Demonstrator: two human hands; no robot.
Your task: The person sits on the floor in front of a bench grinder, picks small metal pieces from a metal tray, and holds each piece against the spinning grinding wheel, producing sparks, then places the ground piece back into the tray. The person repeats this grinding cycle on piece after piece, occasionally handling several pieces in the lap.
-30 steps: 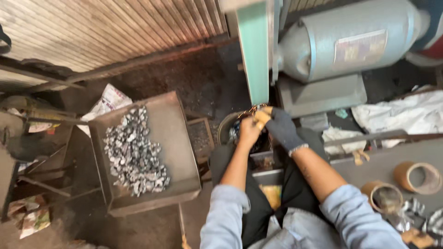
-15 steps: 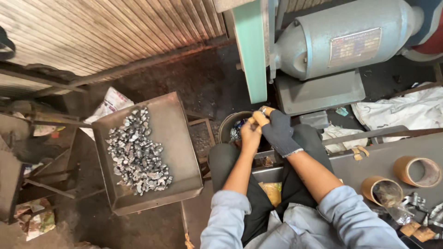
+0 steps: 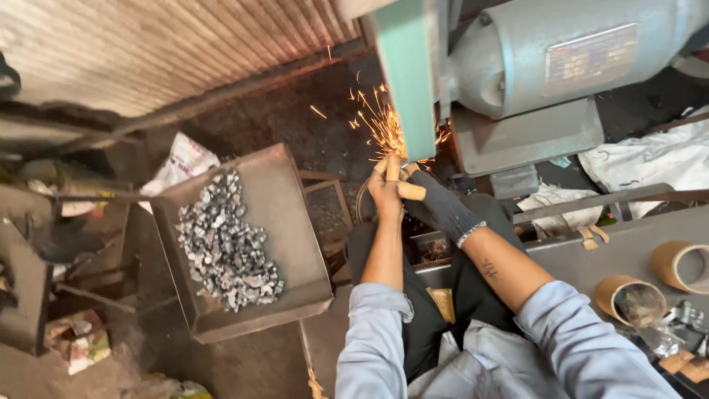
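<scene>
1. Head view: both hands meet at the lower edge of the green grinding belt [image 3: 408, 81], where orange sparks [image 3: 380, 122] fan out up and to the left of them. The workpiece is there, pinched between the two hands against the belt, but it is too small and too hidden to point out or name.
2. The left hand [image 3: 385, 193] is bare, with tan finger guards [image 3: 410, 191] on some digits; its fingers are curled tightly round the piece. The right hand [image 3: 442, 209] wears a dark glove and is closed against the left one from the right, seemingly sharing the grip; I cannot tell exactly what each finger holds.
3. To do this step well, I judge light, even pressure best, with only the piece touching the belt and the fingertips kept just below it.
4. Keeping both forearms braced as they are looks wise, so the belt cannot snatch the piece downwards.
5. The sparks fly away from the body, a good direction to hold; the face should stay back.
6. Left of the left hand, a metal tray [image 3: 292, 222] holds a heap of small silvery parts [image 3: 225, 247], within reach.
7. Right of the right hand stands the grey motor housing [image 3: 561, 59]; cardboard tape rolls [image 3: 679, 266] lie near the right elbow.
</scene>
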